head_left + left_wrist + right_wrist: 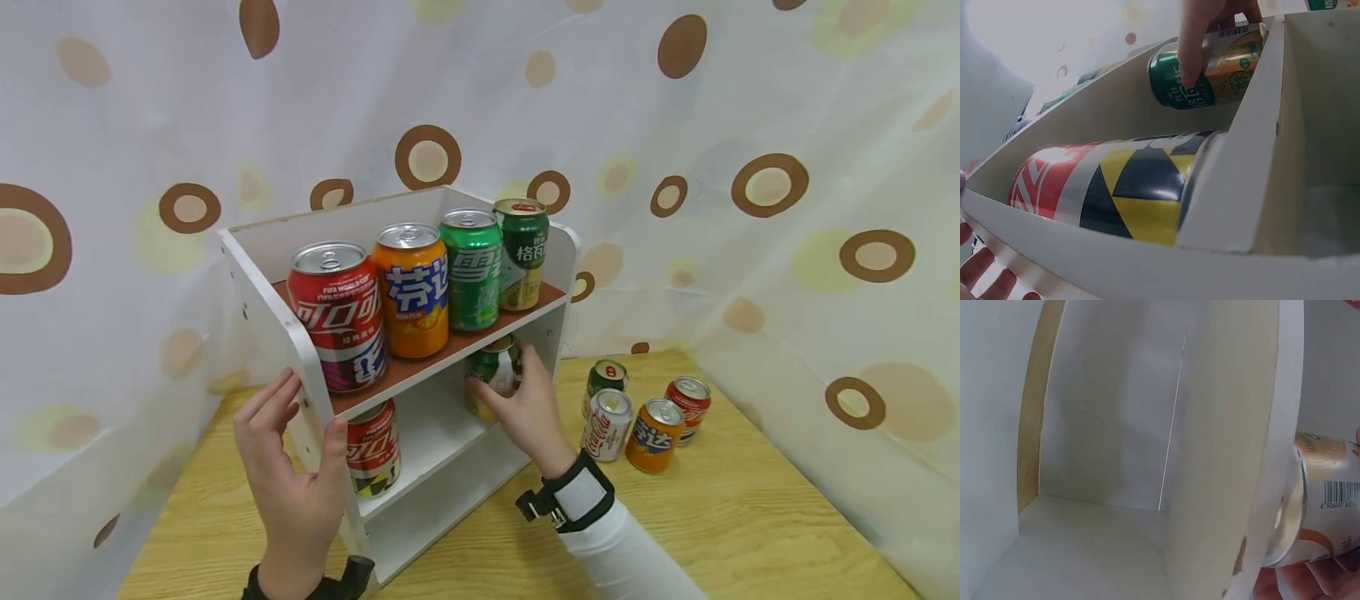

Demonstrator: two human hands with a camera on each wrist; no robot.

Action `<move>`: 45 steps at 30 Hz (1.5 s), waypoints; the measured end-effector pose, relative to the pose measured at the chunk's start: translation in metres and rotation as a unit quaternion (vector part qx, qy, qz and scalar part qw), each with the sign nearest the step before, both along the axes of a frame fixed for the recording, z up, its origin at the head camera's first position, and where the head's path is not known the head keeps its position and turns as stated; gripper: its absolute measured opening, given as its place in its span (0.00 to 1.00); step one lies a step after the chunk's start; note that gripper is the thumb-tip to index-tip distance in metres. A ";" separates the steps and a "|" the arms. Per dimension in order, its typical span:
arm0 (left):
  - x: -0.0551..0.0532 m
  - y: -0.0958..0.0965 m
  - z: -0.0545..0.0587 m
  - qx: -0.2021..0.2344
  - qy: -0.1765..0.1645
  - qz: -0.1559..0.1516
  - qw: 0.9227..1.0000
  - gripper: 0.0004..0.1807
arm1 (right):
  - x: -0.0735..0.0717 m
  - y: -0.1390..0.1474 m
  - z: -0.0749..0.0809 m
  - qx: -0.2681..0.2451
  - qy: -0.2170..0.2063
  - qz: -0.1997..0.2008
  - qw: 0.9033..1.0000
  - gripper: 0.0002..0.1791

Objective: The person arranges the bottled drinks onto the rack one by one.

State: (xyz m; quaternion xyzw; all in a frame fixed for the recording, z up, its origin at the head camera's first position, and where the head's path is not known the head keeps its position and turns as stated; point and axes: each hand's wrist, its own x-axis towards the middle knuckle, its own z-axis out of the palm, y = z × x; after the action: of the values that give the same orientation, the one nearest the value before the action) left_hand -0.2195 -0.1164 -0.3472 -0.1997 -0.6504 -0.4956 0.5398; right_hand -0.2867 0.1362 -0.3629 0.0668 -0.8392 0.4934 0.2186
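With its thumb and fingers, my right hand [531, 410] grips a dark green and gold drink can [495, 367] at the right end of the middle shelf. In the left wrist view that can [1232, 69] stands close to the shelf board. My left hand [296, 492] is at the white rack's [300, 350] left side panel, fingers spread along the outer face and thumb by the front edge. Beside that panel, a red cola can [375, 450] stands on the middle shelf. The right wrist view shows the held can's base [1288, 512] over the board edge.
The top shelf carries a red cola can [337, 325], an orange soda can [412, 292], a green can [472, 271] and a dark green can [521, 258]. Several cans, including a white cola can [607, 425], stand on the wooden table [735, 500] at right.
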 end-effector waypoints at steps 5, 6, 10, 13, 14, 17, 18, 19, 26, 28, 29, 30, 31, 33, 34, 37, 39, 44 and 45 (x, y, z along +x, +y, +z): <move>0.000 -0.001 -0.002 0.004 -0.005 -0.003 1.000 0.35 | -0.001 -0.006 -0.008 0.005 0.011 -0.022 1.000 0.42; 0.000 -0.001 -0.002 0.005 -0.004 -0.003 1.000 0.35 | -0.001 -0.008 -0.010 0.006 0.015 -0.028 0.999 0.42; -0.001 -0.001 -0.003 0.010 0.001 -0.006 1.000 0.34 | -0.003 -0.012 -0.015 0.003 0.027 -0.046 0.999 0.42; -0.001 -0.001 -0.002 0.014 0.005 -0.008 1.000 0.34 | -0.004 -0.015 -0.017 0.001 0.030 -0.054 0.998 0.43; -0.001 -0.001 -0.002 0.015 0.006 -0.008 1.000 0.34 | -0.004 -0.016 -0.017 -0.001 0.030 -0.056 0.998 0.43; -0.001 -0.001 -0.002 0.014 0.005 -0.007 1.000 0.34 | -0.003 -0.018 -0.019 -0.003 0.028 -0.064 0.998 0.44; -0.001 -0.001 -0.003 0.014 0.004 -0.007 1.000 0.34 | -0.003 -0.019 -0.019 -0.003 0.029 -0.066 0.997 0.44; -0.001 -0.001 -0.003 0.012 0.003 -0.006 1.000 0.34 | -0.002 -0.019 -0.020 0.000 0.030 -0.069 0.997 0.44; 0.001 -0.001 -0.005 0.011 -0.004 -0.003 1.000 0.33 | 0.004 -0.017 -0.025 0.029 0.058 -0.071 0.995 0.44; 0.001 -0.001 -0.005 0.011 -0.003 -0.003 1.000 0.33 | 0.005 -0.017 -0.026 0.031 0.070 -0.076 0.994 0.46; 0.001 -0.001 -0.005 0.011 -0.002 -0.003 1.000 0.33 | 0.006 -0.018 -0.027 0.029 0.077 -0.080 0.993 0.47; 0.001 -0.001 -0.005 0.010 -0.001 -0.003 1.000 0.33 | 0.006 -0.018 -0.028 0.025 0.085 -0.085 0.992 0.48; 0.001 -0.001 -0.004 0.009 -0.002 -0.003 1.000 0.34 | 0.006 -0.019 -0.029 0.024 0.092 -0.092 0.991 0.48; 0.001 0.000 -0.004 0.008 -0.002 -0.004 1.000 0.34 | 0.007 -0.020 -0.031 0.016 0.106 -0.102 0.989 0.47; 0.001 0.000 -0.003 0.008 -0.001 -0.004 1.000 0.34 | 0.007 -0.020 -0.031 0.013 0.112 -0.106 0.988 0.46; 0.001 0.000 -0.003 0.007 0.000 -0.001 1.000 0.34 | 0.007 -0.022 -0.033 0.007 0.116 -0.111 0.987 0.44; 0.000 0.000 -0.002 0.009 0.002 -0.001 1.000 0.34 | 0.008 -0.022 -0.032 0.003 0.113 -0.112 0.987 0.42; -0.001 0.000 -0.001 0.012 0.007 -0.001 1.000 0.34 | 0.009 -0.019 -0.027 0.007 0.100 -0.108 0.989 0.41; -0.001 0.001 -0.001 0.012 0.007 -0.001 1.000 0.34 | 0.009 -0.018 -0.026 0.010 0.095 -0.105 0.990 0.41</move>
State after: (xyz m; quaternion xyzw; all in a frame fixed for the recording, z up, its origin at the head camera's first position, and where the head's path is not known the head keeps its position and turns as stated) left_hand -0.2205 -0.1158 -0.3479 -0.1972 -0.6400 -0.5027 0.5466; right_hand -0.2778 0.1177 -0.3888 0.0277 -0.8220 0.4504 0.3475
